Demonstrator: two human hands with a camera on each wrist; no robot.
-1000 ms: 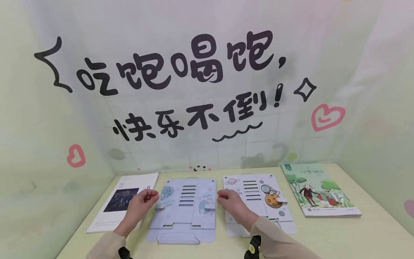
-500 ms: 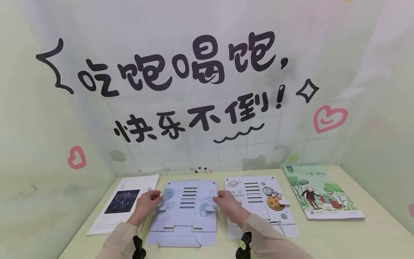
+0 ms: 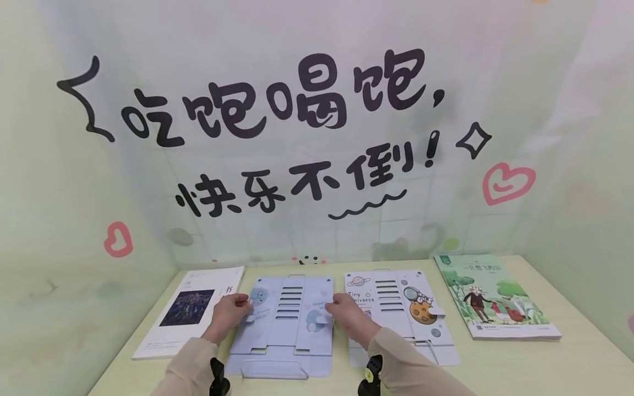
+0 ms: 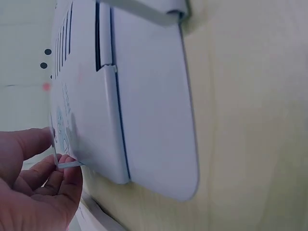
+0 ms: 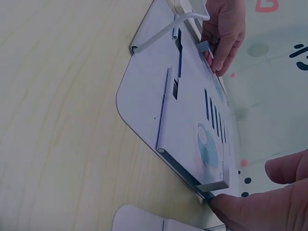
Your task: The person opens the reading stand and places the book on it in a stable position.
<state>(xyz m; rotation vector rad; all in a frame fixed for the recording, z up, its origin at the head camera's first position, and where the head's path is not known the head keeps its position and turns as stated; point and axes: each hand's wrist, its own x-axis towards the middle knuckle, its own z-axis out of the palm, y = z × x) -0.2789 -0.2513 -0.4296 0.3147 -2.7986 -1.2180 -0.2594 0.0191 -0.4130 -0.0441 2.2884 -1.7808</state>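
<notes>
In the head view, a pale blue folding book stand (image 3: 277,335) lies flat on the table, with slots, side page clips and a wire front bar. At its left edge my left hand (image 3: 229,316) pinches the edge by the page clip; the left wrist view shows the thumb (image 4: 36,142) above and curled fingers below. Across from it, my right hand (image 3: 353,318) touches the right edge. In the right wrist view a fingertip (image 5: 224,202) meets that edge, while the thumb (image 5: 284,168) stands apart, raised over the board.
Right of it lies a second book stand (image 3: 391,330) with planet and astronaut prints, partly under my right forearm. A white booklet (image 3: 163,338) with a dark picture lies at left, a green picture book (image 3: 495,297) at right. The printed wall (image 3: 317,236) rises behind the table.
My left hand has moved right to the blue stand's left edge. My right hand has moved slightly left, closing in on the right edge. The head view has shifted a little.
</notes>
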